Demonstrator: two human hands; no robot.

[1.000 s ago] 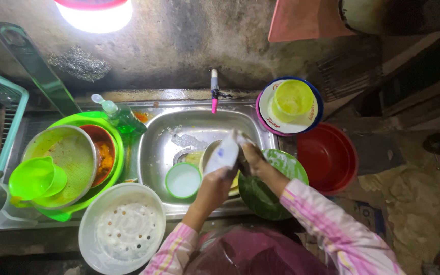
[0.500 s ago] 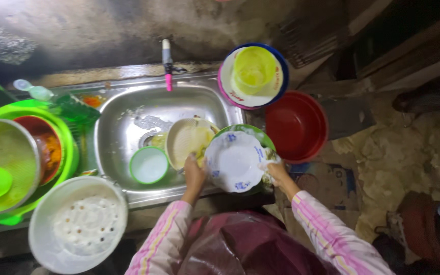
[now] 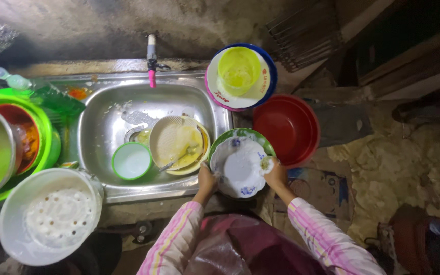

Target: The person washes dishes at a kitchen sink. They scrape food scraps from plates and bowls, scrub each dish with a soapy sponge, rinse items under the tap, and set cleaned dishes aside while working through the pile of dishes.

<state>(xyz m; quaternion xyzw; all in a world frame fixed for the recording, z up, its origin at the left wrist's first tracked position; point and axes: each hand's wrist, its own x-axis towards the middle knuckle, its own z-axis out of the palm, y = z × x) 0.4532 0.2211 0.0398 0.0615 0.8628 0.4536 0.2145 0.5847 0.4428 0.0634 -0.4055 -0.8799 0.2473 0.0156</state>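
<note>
Dim concrete wall backs a steel sink (image 3: pixel 103 132). Left hand (image 3: pixel 207 179) and right hand (image 3: pixel 276 174) grip opposite rims of a soapy white plate (image 3: pixel 240 167), held above a green bowl (image 3: pixel 248 134) just right of the sink's edge; the right hand seems to clutch a scrubber. Beyond it sits a red basin (image 3: pixel 287 127).

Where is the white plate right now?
In the head view, the white plate is held by both hands, just right of the sink, over a green bowl beside the red basin.

Sink (image 3: pixel 103 127) holds a bowl (image 3: pixel 131 161) left of stacked plates (image 3: pixel 179 144); right of it, a plate (image 3: pixel 240 167) over a basin (image 3: pixel 250 134); tub (image 3: pixel 286 127) farther right.
</note>
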